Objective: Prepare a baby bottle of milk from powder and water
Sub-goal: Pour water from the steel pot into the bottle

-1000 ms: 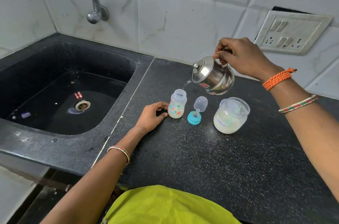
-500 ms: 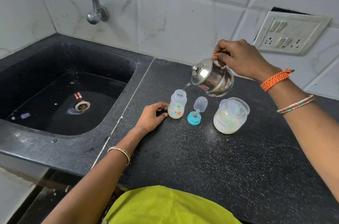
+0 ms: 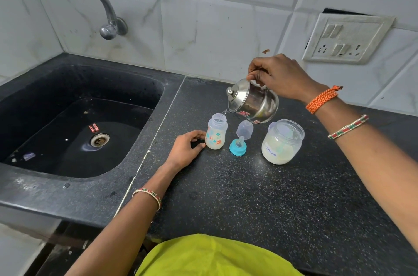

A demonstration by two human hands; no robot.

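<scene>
A small open baby bottle with coloured prints stands on the black counter, whitish powder at its bottom. My left hand rests on the counter, thumb and fingers touching the bottle's base. My right hand grips the handle of a steel kettle, tilted left, and a thin stream of water falls from its spout into the bottle's mouth. The teal nipple ring and clear cap lie just right of the bottle. A clear jar of formula powder stands further right, its lid on.
A black sink holding some water lies to the left, with a wall tap above it. A socket plate sits on the tiled wall at right. Yellow-green cloth shows at the bottom edge.
The kettle has stayed tilted and kept pouring, shifting only slightly. My left hand remains at the bottle's base.
</scene>
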